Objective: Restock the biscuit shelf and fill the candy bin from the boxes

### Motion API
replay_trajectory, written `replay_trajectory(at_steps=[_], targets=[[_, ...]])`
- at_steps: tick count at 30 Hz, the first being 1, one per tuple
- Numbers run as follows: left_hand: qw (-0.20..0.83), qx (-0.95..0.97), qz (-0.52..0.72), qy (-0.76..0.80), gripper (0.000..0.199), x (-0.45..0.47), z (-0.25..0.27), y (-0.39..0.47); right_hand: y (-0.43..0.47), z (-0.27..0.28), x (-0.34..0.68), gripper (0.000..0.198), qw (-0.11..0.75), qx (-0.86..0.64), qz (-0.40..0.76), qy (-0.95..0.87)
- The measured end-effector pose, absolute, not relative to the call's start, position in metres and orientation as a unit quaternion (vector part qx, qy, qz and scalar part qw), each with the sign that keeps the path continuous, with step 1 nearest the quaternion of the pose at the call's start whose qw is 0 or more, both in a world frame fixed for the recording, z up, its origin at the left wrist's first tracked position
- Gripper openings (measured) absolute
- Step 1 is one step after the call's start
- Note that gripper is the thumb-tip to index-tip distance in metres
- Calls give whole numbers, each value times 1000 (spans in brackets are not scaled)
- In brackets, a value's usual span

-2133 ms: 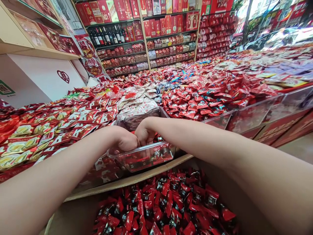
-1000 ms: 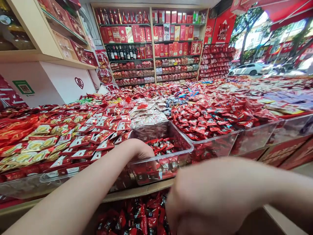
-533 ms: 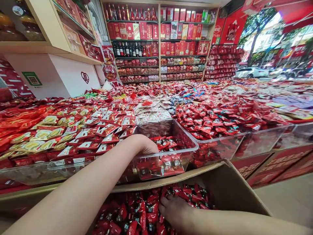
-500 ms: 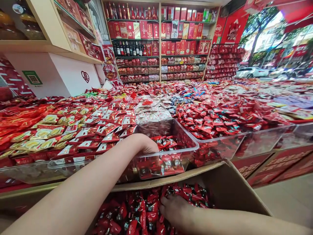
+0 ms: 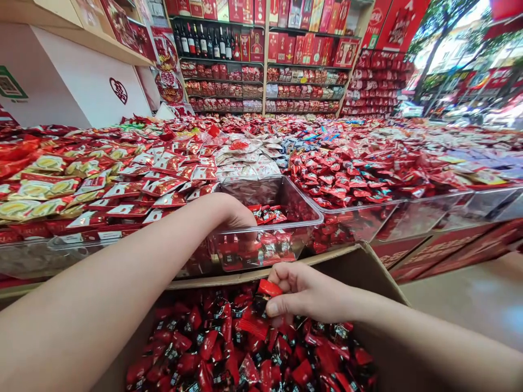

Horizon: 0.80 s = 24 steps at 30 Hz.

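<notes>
My right hand (image 5: 296, 291) is raised just above the cardboard box (image 5: 347, 261), its thumb and fingers closed around a red-and-black wrapped candy (image 5: 269, 288). More than one packet may be in this grip; the fingers partly cover it. Below it, the box holds a deep heap of the same small shiny packets (image 5: 229, 348). My left hand (image 5: 241, 218) reaches over the front rim into a clear plastic bin (image 5: 286, 223). Its fingers are down inside, blurred behind the plastic wall, beside a low layer of red packets (image 5: 267, 214).
Left of the bin lie heaped gold-and-red packets (image 5: 53, 188); to the right is a bin piled with red candies (image 5: 339, 179). White packets (image 5: 249, 163) lie behind. Shelves (image 5: 265, 60) of bottles and boxes stand at the back, and a white cabinet (image 5: 81, 76) at the left.
My right hand has risen out of the candy heap and now grips a wrapped candy. My left hand stays in the bin. The view has tilted downward.
</notes>
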State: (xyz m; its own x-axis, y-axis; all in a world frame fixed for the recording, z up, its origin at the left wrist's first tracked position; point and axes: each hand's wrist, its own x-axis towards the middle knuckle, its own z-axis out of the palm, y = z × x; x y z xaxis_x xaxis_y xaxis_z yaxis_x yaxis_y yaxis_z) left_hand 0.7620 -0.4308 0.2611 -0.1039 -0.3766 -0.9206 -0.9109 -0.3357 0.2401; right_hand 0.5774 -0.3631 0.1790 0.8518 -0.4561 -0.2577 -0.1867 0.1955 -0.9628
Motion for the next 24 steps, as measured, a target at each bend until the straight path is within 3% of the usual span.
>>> replay_trajectory(at_steps=[11,18,21,24], targets=[[263,-627,510,527,36,762,257,-433,-370,214,567,35,718,-619,-192,256],[278,-611,523,525,23,766,257,-435,-358,191,553,16,605,-723,-138,303],[273,-607,526,529,22,764,258,-433,-354,179,552,24,530,-786,-123,292],[264,-600,525,542,28,763,258,-432,-358,193,553,25,508,-804,-151,269]])
